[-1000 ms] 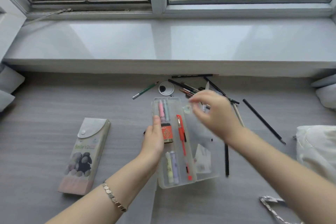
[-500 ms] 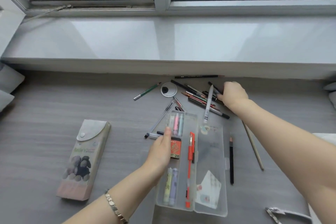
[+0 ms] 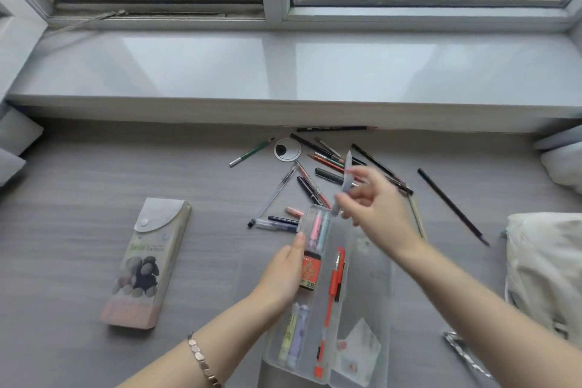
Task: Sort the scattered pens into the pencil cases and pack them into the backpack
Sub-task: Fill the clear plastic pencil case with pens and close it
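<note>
Right hand point(image 3: 376, 209) is up over the far end of the clear pencil case point(image 3: 327, 293), fingers pinched on a white pen point(image 3: 345, 186), blurred, its tip angled toward eleven o'clock. Left hand point(image 3: 283, 271) lies against the case's left edge, fingers loosely curled, thumb by the orange 2B box point(image 3: 309, 271). An orange pen point(image 3: 330, 309) lies inside the case. Loose pens point(image 3: 327, 161) fan out at twelve o'clock. The grey flap case point(image 3: 148, 261) sits at nine o'clock, snapped closed. White fabric point(image 3: 541, 264) at three.
</note>
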The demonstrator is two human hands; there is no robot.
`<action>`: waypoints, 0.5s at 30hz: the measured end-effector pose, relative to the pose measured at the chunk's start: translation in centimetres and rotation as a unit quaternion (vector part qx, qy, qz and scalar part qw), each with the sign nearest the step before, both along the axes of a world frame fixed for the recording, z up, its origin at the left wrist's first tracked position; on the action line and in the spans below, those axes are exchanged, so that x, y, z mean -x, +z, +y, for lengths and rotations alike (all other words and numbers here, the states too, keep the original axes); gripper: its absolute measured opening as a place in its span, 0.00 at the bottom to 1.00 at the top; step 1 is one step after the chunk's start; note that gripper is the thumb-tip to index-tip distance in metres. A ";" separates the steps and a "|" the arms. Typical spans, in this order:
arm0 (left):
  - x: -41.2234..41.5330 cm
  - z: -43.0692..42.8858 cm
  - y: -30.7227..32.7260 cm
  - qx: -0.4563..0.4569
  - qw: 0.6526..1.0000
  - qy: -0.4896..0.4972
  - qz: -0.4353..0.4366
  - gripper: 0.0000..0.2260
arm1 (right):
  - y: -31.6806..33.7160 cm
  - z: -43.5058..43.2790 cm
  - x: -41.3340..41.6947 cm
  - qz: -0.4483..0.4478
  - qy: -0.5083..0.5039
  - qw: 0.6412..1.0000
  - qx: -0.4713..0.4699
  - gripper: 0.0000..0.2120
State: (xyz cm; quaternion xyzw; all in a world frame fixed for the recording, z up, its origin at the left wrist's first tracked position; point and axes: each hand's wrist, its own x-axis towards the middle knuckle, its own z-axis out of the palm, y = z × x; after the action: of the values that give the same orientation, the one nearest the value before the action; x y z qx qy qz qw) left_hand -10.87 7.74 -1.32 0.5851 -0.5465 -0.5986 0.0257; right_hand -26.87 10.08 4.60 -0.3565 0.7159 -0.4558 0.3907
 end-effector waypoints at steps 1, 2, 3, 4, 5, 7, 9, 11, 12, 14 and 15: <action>-0.1 0.5 0.1 0.003 1.000 -0.015 0.000 0.26 | -0.5 1.0 -1.3 0.014 0.009 1.000 -0.014 0.15; -0.1 0.9 0.2 0.007 1.000 -0.029 -0.001 0.27 | -1.1 1.8 -2.3 0.049 0.013 0.998 -0.028 0.14; -0.2 1.3 0.2 0.011 0.999 -0.042 -0.005 0.27 | -1.6 2.4 -3.1 0.086 0.012 0.996 -0.035 0.13; -0.3 1.6 0.3 0.017 0.999 -0.051 -0.009 0.27 | -2.0 2.9 -3.6 0.112 0.007 0.993 -0.034 0.12; -0.5 1.9 0.4 0.022 0.998 -0.056 -0.013 0.27 | -2.1 3.3 -3.9 0.127 0.004 0.991 -0.029 0.12; -0.9 2.5 0.7 0.031 0.997 -0.066 -0.011 0.27 | -2.2 3.9 -4.0 0.171 0.019 0.985 -0.016 0.13; -1.3 3.0 0.8 0.041 0.996 -0.080 0.002 0.27 | -2.3 4.2 -4.0 0.206 0.040 0.978 -0.009 0.15; -1.5 3.3 1.2 0.048 0.995 -0.083 0.011 0.26 | -2.4 4.5 -4.0 0.236 0.054 0.970 -0.003 0.18; -1.6 3.3 1.3 0.050 0.995 -0.080 0.015 0.26 | -2.5 4.6 -4.1 0.262 0.064 0.963 -0.003 0.19; -1.6 3.4 1.3 0.048 0.996 -0.069 0.023 0.26 | -2.8 4.8 -4.4 0.339 0.091 0.936 -0.003 0.19; -1.8 3.4 1.2 0.048 0.997 -0.060 0.023 0.27 | -2.7 4.8 -4.7 0.371 0.102 0.923 -0.007 0.20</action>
State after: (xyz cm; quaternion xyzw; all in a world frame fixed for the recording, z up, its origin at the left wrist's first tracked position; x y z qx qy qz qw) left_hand -9.12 11.16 -0.16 0.5353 -0.6082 -0.5853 0.0303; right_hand -22.18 14.88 1.88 -0.5685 0.7727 -0.2432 0.1438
